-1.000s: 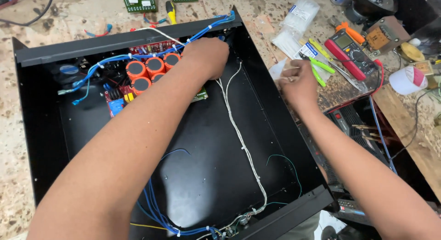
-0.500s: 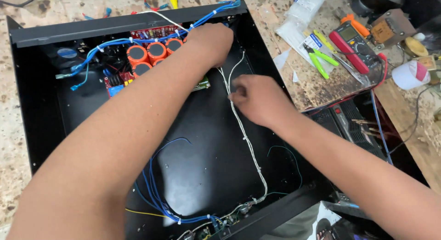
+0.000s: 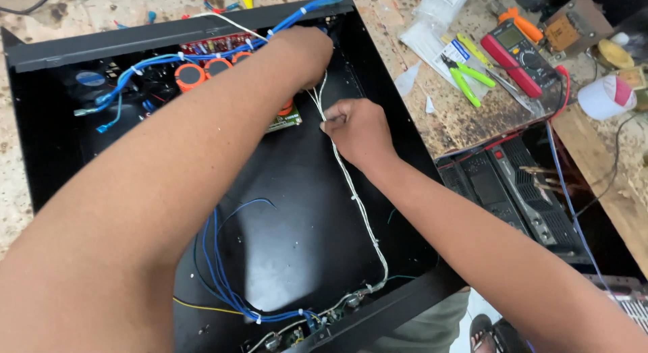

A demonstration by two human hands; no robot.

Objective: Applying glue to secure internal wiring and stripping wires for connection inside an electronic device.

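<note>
Two hands in black chassis [image 3: 61, 46], right hand [image 3: 358, 131] grip pinching white wires [image 3: 358, 198], left hand [image 3: 304, 52] grip unclear

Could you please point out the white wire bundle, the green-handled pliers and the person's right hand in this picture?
white wire bundle [image 3: 361, 208]: head view, on its middle run across the black chassis floor.
green-handled pliers [image 3: 470, 79]: head view, on a green handle.
right hand [image 3: 358, 130]: head view, on the back of the hand.
</note>
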